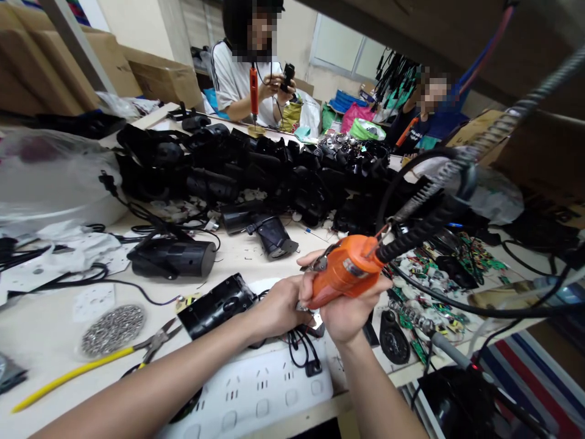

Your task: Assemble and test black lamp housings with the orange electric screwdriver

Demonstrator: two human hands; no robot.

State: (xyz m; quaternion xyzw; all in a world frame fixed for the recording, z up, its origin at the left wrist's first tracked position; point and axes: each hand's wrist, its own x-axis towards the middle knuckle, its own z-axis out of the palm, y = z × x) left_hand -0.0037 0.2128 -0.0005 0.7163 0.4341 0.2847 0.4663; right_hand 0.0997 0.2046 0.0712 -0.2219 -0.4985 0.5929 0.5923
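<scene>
The right hand [350,308] was wrapped around an orange electric screwdriver [340,274], fingers closed on its body, the tool tilted with its tip pointing down and left toward the near edge of the table [41,329]. A black ribbed cord [420,228] ran up and right from the back of the screwdriver. The left hand [278,308] sat just beside the right one, touching it, fingers curled against the tool's lower end; what it pinched there was hidden, so I cannot tell. Just left of that hand lay a black plastic casing [214,305], and under both wrists a white power strip [256,396] lay along the table edge. Yellow-handled pliers [91,360] lay farther left, next to a round pile of small screws [112,329]. A long heap of black housings [256,171] ran across the middle of the table. Green circuit boards [439,268] were scattered to the right. Across the table, another person [242,73] held a red screwdriver [253,91] upright.
</scene>
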